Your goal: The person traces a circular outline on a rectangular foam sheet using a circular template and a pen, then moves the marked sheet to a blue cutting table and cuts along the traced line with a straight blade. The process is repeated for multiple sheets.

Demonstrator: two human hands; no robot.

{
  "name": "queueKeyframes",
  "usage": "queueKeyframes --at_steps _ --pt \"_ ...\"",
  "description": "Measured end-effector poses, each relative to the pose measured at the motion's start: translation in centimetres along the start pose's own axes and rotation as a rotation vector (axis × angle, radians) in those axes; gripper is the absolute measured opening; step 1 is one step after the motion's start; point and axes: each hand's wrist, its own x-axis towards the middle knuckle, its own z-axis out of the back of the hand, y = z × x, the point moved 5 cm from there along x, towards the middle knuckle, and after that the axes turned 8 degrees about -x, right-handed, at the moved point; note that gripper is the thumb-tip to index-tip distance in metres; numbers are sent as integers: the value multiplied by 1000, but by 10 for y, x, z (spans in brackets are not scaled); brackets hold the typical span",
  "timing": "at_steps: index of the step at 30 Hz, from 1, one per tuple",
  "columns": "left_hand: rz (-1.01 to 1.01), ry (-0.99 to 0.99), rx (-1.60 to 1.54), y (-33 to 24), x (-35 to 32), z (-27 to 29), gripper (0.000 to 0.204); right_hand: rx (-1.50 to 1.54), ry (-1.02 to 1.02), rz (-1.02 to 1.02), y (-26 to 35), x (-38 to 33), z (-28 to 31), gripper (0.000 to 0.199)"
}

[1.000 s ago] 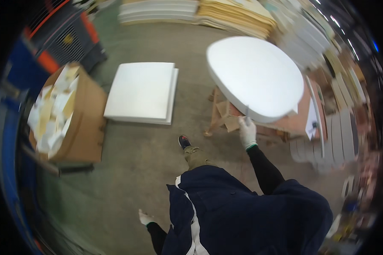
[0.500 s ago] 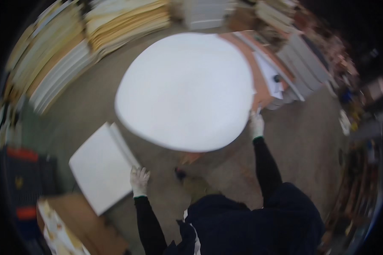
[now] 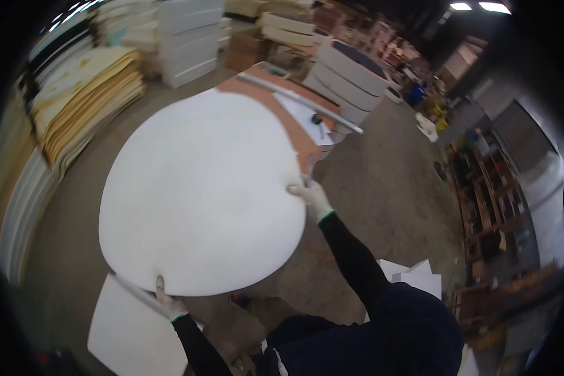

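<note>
Fingers (image 3: 160,285) of the left hand (image 3: 168,304), in a white glove, curl up over the near lower edge of a large round white foam panel (image 3: 200,194), gripping it from beneath; the right hand (image 3: 312,197), gloved the same way, has its fingers closed on the panel's right edge, thumb side toward the person. The panel is held up off the floor, tilted, between both hands, and it hides most of the orange-topped worktable (image 3: 294,128) behind it, whose far right corner carries a long pale strip (image 3: 301,100). Below the panel, a square white foam sheet (image 3: 128,329) lies on the concrete floor (image 3: 382,182). Stacks of yellowish foam slabs (image 3: 84,100) stand along the left side
</note>
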Motion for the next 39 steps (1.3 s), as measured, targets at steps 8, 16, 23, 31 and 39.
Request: queueKeyframes --at_steps 8,16,23,31,39 --pt "-10 -242 25 -69 -149 135 53 -220 254 -18 8 -105 -109 51" --pt "-253 -608 -332 -56 -275 304 40 -306 683 -106 -93 -125 -284 64" --pt "-377 -880 -619 -123 -280 392 44 -232 893 -331 -250 -131 -459 65" --pt "-386 -1070 -452 -151 -221 557 49 -246 866 -438 -430 -132 -597 62" --pt "24 -1150 -418 -89 -146 695 49 -427 726 -503 -610 -117 -630 48"
